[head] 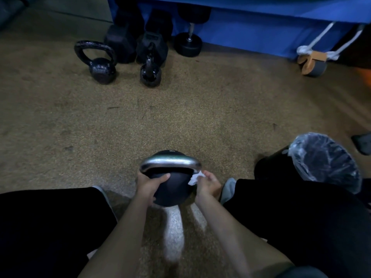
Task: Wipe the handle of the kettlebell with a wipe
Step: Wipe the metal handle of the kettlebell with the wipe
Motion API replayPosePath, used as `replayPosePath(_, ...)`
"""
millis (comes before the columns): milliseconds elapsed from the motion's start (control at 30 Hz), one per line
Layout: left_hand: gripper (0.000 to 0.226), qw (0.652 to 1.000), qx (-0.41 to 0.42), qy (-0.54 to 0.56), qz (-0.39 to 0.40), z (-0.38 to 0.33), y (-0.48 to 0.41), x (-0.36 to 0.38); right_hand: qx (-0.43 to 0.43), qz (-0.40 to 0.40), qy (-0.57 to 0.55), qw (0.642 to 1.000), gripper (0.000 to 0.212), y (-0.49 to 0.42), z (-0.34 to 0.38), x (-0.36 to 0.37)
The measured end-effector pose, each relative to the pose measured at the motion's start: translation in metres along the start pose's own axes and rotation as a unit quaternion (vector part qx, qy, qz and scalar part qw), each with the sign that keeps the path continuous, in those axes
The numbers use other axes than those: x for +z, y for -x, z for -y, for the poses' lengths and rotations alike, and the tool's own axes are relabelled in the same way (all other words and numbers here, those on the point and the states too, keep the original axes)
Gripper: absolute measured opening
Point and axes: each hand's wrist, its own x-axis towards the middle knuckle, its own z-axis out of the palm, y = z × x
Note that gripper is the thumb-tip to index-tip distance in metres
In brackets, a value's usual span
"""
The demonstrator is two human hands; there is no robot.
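Observation:
A black kettlebell with a silver metal handle rests on the speckled floor between my legs. My left hand grips the left side of its round body, thumb laid across the top. My right hand pinches a small crumpled white wipe against the right end of the handle, where it meets the body.
A black bin lined with a clear bag stands at my right knee. Two black kettlebells and several dumbbells sit far ahead by a blue mat. A roller on white straps lies far right.

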Motion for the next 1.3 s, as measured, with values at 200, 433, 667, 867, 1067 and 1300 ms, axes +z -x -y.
replayPosePath(200, 0.086, 1.000, -0.022, -0.019, -0.012, 0.000, 0.005, 0.002, -0.018, 0.004, -0.019, 1.000, 0.025, -0.005, 0.018, 0.004)
replayPosePath(433, 0.088, 0.999, -0.028, -0.019, -0.027, -0.002, 0.009, 0.005, -0.025, 0.041, 0.054, 0.997, 0.032, -0.012, 0.020, 0.003)
replayPosePath(667, 0.091, 1.000, -0.026, -0.006, -0.016, -0.001, 0.006, 0.006, -0.046, 0.081, 0.093, 0.991, 0.037, -0.018, 0.025, -0.002)
replayPosePath(867, 0.094, 0.999, -0.032, -0.016, -0.016, 0.000, 0.005, 0.005, -0.082, 0.136, 0.115, 0.981, 0.035, -0.023, 0.040, -0.004)
replayPosePath(1067, 0.091, 0.999, -0.026, -0.020, -0.004, 0.001, 0.003, 0.001, -0.146, 0.183, 0.243, 0.941, 0.045, -0.039, 0.051, -0.001)
replayPosePath(1300, 0.091, 1.000, -0.021, -0.021, 0.001, 0.000, 0.006, 0.000, -0.152, 0.196, 0.255, 0.935, 0.034, -0.037, 0.056, -0.011)
